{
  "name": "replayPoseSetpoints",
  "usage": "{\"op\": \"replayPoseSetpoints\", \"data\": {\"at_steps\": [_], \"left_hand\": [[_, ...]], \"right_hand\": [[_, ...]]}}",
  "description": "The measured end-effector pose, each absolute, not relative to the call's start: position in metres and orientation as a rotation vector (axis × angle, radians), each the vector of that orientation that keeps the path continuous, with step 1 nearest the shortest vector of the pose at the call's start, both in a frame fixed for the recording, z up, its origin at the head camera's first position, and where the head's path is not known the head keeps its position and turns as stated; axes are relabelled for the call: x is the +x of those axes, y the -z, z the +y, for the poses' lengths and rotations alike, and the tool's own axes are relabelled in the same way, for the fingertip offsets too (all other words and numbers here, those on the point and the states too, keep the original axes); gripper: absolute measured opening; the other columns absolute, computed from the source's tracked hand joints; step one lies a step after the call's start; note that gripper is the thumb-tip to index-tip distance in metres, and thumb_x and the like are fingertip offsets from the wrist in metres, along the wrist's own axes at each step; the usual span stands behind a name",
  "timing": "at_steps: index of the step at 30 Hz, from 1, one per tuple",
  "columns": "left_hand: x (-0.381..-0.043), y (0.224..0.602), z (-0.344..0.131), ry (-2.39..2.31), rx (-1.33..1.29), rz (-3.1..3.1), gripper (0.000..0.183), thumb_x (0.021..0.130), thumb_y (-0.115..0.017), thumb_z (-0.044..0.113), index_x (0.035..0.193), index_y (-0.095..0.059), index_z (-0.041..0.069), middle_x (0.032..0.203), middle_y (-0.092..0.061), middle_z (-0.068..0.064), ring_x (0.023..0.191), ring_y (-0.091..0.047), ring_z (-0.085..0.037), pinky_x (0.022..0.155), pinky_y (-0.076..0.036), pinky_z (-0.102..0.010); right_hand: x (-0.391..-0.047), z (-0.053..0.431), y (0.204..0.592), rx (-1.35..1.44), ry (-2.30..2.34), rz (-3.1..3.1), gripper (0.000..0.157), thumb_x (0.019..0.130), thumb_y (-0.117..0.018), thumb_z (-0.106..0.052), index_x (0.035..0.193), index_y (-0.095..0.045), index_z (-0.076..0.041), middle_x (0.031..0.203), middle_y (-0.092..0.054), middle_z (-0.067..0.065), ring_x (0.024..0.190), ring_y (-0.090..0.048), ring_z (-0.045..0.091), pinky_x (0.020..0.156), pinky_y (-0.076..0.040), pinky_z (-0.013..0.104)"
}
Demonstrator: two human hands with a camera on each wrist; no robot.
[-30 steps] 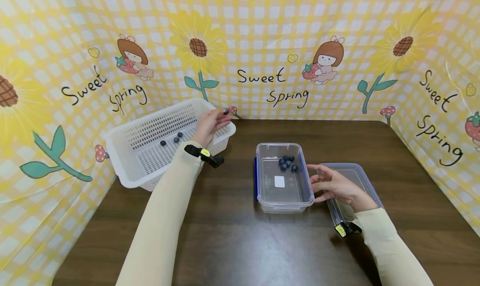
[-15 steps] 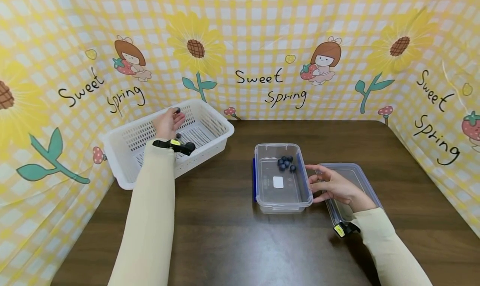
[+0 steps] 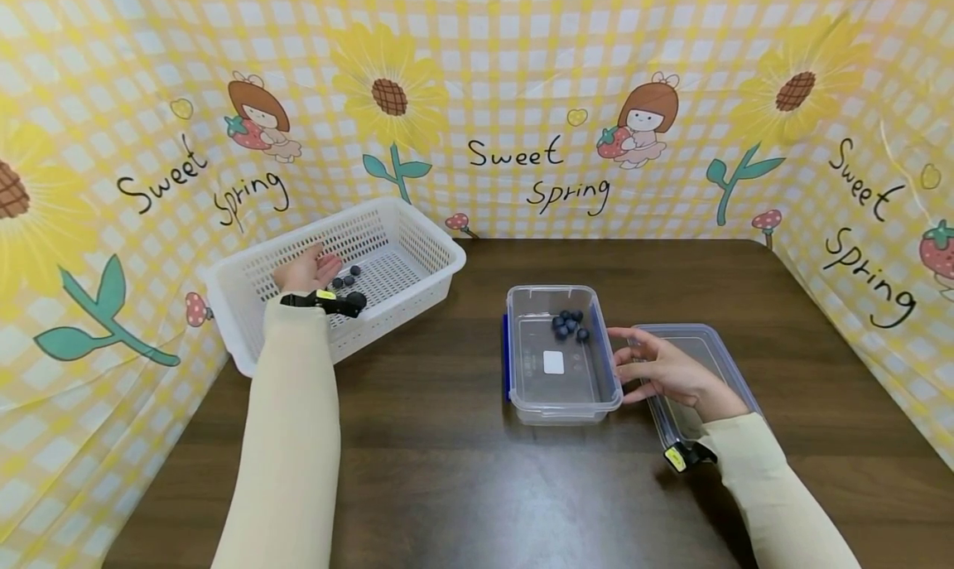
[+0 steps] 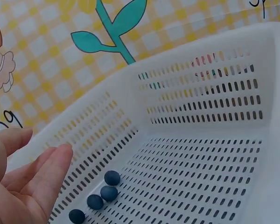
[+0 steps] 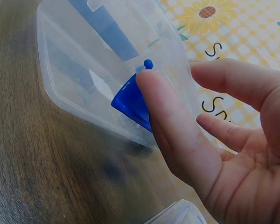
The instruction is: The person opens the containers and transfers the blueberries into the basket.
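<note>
My left hand (image 3: 305,269) is inside the white slotted plastic basket (image 3: 456,262), fingers extended and holding nothing. Several blueberries (image 4: 109,192) lie on the basket floor by its far wall, just beyond the fingertips in the left wrist view. A clear plastic food container (image 3: 532,337) with blue side latches stands mid-table, lidless. Inside it, several blueberries (image 3: 568,325) sit in a cluster toward the far right. My right hand (image 3: 667,372) rests at the container's right side, fingers spread and loosely bent. In the right wrist view a digit overlaps the hanging blue latch (image 5: 133,102).
The container's clear lid (image 3: 693,341) lies on the dark wooden table (image 3: 462,478), partly beneath the right hand. A yellow checked cloth (image 3: 514,72) with printed flowers hangs behind and along both sides; the basket's back stands close against it.
My left hand went left and down into the basket. The blueberry it held between its fingers has been let go. My right hand and the container stay in place.
</note>
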State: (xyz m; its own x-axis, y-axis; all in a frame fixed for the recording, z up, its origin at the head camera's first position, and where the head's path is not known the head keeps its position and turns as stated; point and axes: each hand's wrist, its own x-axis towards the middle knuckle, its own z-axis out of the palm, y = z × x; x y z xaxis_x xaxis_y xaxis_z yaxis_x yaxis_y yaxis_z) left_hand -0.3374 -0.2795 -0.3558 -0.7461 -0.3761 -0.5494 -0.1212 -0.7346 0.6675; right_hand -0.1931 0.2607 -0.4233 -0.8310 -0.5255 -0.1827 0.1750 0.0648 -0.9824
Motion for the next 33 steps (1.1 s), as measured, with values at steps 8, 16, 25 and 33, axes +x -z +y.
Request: {"op": "replayPoseSetpoints", "data": {"at_steps": [8,16,25,33], "left_hand": [[-0.339,0.344,-0.256,2.606,0.883,-1.212,0.047,0.099,-0.062,0.009,0.143,-0.046,0.008,0.131,-0.059,-0.014,0.121,-0.060,-0.024,0.095,-0.054,-0.032],[-0.341,0.318,-0.199,2.791,0.607,-1.439,0.048,0.102,-0.056,0.008,0.148,-0.043,0.008,0.145,-0.049,-0.015,0.130,-0.053,-0.024,0.100,-0.051,-0.031],[-0.337,0.318,-0.122,2.825,0.429,-1.812,0.038,0.100,-0.059,0.006,0.138,-0.053,0.001,0.135,-0.058,-0.020,0.123,-0.058,-0.030,0.092,-0.056,-0.035],[-0.327,0.325,-0.075,2.829,0.344,-2.003,0.013,0.098,-0.061,0.002,0.110,-0.060,0.002,0.130,-0.060,-0.026,0.119,-0.060,-0.038,0.091,-0.057,-0.041]], "right_hand": [[-0.193,0.261,0.424,-0.357,1.820,1.840,0.076,0.094,-0.060,0.005,0.154,-0.012,0.005,0.108,-0.054,0.014,0.088,-0.068,0.022,0.072,-0.062,0.043],[-0.193,0.260,0.423,-0.351,1.817,1.851,0.076,0.094,-0.059,0.005,0.154,-0.012,0.005,0.109,-0.053,0.015,0.088,-0.068,0.021,0.072,-0.062,0.043],[-0.193,0.261,0.424,-0.361,1.822,1.844,0.075,0.095,-0.059,0.005,0.154,-0.011,0.005,0.109,-0.053,0.014,0.088,-0.068,0.021,0.072,-0.062,0.043],[-0.193,0.261,0.425,-0.360,1.824,1.842,0.074,0.096,-0.059,0.005,0.154,-0.012,0.005,0.109,-0.055,0.013,0.088,-0.068,0.022,0.071,-0.062,0.043]]}}
